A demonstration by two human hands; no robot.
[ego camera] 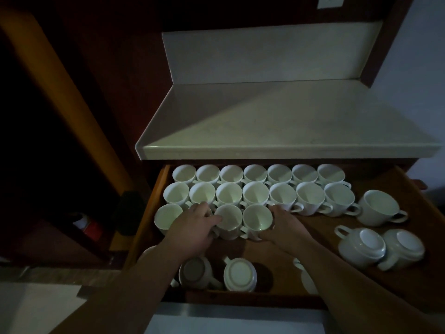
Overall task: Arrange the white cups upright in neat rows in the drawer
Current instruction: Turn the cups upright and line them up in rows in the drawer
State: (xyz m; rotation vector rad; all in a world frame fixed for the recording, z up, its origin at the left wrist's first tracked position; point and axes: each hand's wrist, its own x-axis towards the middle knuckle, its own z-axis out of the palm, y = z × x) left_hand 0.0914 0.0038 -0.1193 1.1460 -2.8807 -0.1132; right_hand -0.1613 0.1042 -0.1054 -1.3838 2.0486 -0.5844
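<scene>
In the drawer [317, 225], left hand [195, 229] and right hand [285, 225] grip row-3 cups [257, 219], 2 overturned cups [239, 274] between the forearms.

Seen through the head camera I am operating remotely, the setting reads as a dimly lit kitchen or pantry. A pale surface [277, 121] with a matching backsplash [265, 54] is built into dark wood cabinetry [108, 68]. A wall plate [330, 2] sits above, and the pulled-out wooden drawer [409, 189] below holds rows of white cups [255, 196].
</scene>
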